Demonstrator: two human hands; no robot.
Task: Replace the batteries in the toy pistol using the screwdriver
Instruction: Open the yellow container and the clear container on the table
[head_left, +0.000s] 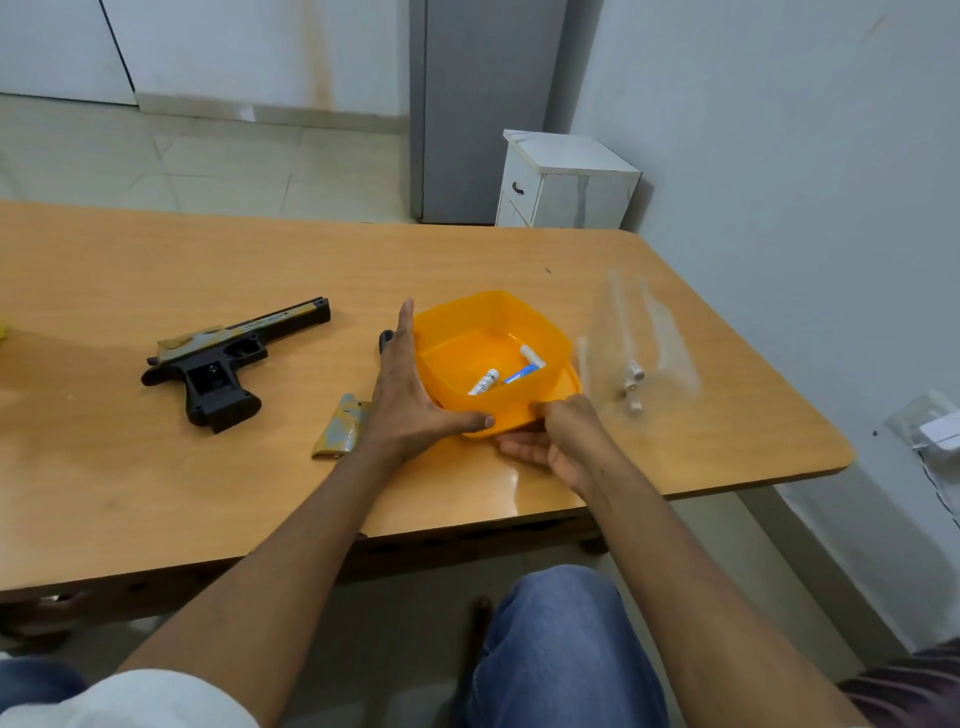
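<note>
The black and gold toy pistol (228, 358) lies on its side at the left of the wooden table (156, 493), with the battery bay in its grip uncovered. Its gold grip cover (343, 426) lies loose beside my left wrist. An orange plastic container (470, 325) at the table's middle holds three small batteries (484, 382). My left hand (402, 395) presses flat against the container's left wall, thumb along the front. My right hand (563, 439) grips the container's front right edge with curled fingers. A black tip (385, 339), perhaps the screwdriver, shows behind my left fingers.
A clear plastic bag (636, 358) with a few more batteries lies just right of the container and looks blurred. The table's right edge and a wall are close by. A small white cabinet (563, 182) stands on the floor beyond the table.
</note>
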